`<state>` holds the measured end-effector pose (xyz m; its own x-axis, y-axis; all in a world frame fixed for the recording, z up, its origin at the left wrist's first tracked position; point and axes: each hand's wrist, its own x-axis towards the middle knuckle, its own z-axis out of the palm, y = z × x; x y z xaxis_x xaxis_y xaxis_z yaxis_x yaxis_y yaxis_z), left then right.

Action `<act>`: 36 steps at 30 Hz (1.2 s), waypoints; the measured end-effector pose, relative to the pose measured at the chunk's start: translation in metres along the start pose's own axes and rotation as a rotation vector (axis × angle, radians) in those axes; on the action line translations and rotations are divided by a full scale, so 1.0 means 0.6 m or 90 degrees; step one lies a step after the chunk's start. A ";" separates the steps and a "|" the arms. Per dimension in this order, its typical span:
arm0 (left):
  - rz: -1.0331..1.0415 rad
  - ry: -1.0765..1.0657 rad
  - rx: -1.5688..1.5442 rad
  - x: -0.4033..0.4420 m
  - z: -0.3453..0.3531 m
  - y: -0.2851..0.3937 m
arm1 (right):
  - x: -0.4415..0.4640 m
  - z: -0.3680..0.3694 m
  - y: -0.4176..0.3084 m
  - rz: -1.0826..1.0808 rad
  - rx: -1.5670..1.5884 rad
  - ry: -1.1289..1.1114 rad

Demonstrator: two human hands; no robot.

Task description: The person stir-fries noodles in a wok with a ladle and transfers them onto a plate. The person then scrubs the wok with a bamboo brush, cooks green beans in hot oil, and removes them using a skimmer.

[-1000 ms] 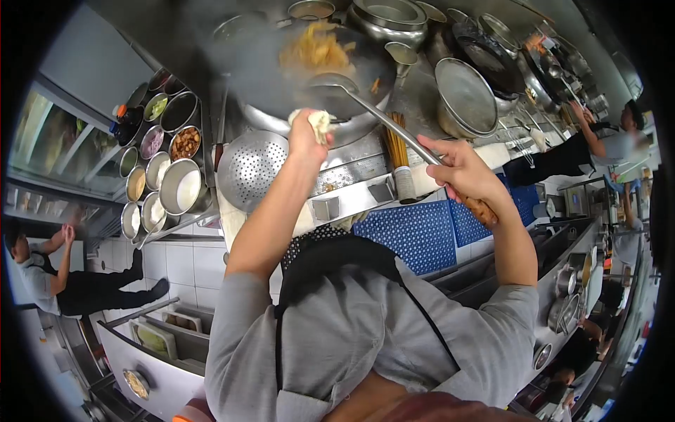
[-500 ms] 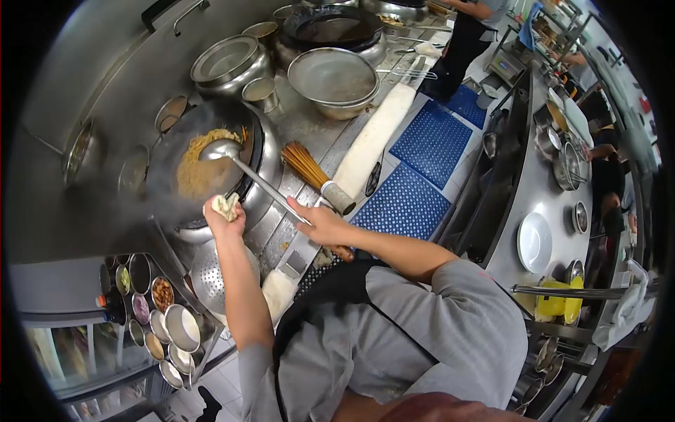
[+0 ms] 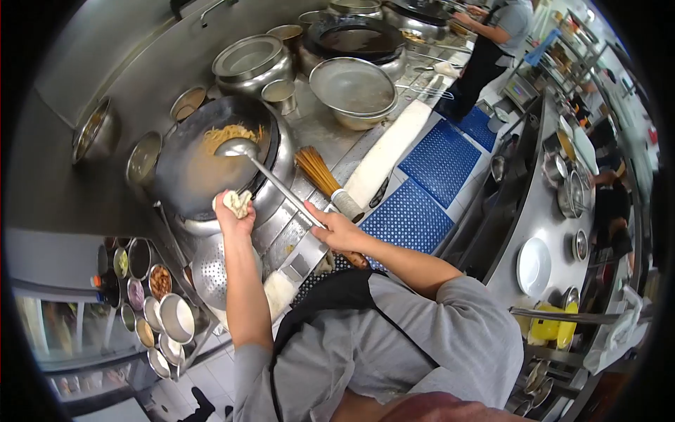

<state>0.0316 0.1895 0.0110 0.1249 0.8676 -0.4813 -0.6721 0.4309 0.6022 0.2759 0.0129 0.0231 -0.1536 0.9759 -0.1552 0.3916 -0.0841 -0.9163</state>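
On the steel range [image 3: 344,149], I record the black wok [image 3: 176,158], hazed inside; I judge it heavy, rigid and hot, to be held only through cloth at the rim. The perforated strainer [image 3: 211,274] crowds its near side — clearance is better above. The ladle [image 3: 275,184] crosses the rim, head inside the wok; likely stiff, slick along the metal, surest at the wooden grip [image 3: 357,260]. The right hand [image 3: 339,231] is closed round it. The bamboo brush [image 3: 325,177] limits rightward swing. The left hand [image 3: 234,220] is curled tightly on a soft cloth [image 3: 240,203] — whether it clamps the rim, I cannot tell. Noodle-like food [image 3: 226,136] lies by the ladle's head.
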 end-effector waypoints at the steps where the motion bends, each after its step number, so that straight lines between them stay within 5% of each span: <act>1: -0.016 -0.043 -0.019 0.004 0.000 0.002 | 0.002 -0.003 0.004 0.033 0.007 -0.021; 3: 0.006 -0.088 -0.096 0.030 -0.025 -0.009 | 0.021 0.014 0.050 -0.056 -0.078 0.033; 8: 0.012 0.036 -0.053 0.014 0.000 -0.014 | 0.023 0.016 0.036 -0.038 0.203 0.044; 12: 0.024 0.088 0.006 -0.004 0.014 -0.011 | 0.087 -0.025 -0.057 -0.013 0.126 0.070; 18: -0.031 -0.064 -0.081 -0.080 0.018 -0.047 | 0.309 -0.034 -0.110 -0.011 0.095 0.069; 21: -0.075 -0.189 0.005 -0.168 0.030 -0.098 | 0.378 -0.029 -0.169 0.043 0.156 -0.046; 25: -0.127 -0.310 0.056 -0.200 0.014 -0.139 | 0.416 -0.021 -0.184 0.000 -0.033 -0.206; 28: -0.118 -0.270 0.065 -0.203 -0.003 -0.138 | 0.416 -0.043 -0.078 -0.545 -0.488 -0.037; 30: -0.091 -0.206 0.032 -0.206 -0.012 -0.123 | 0.281 -0.070 -0.149 -0.342 -0.734 -0.102; 32: -0.067 -0.107 0.007 -0.187 -0.020 -0.103 | 0.235 -0.118 -0.127 -0.280 -0.844 -0.114; 36: 0.031 -0.017 0.015 -0.126 0.005 -0.038 | 0.150 -0.164 -0.085 -0.257 -0.805 -0.030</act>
<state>0.0399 0.1147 0.0355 0.1113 0.8939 -0.4342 -0.6608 0.3929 0.6395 0.3315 0.1247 0.0921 -0.4791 0.8777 0.0086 0.8761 0.4776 0.0667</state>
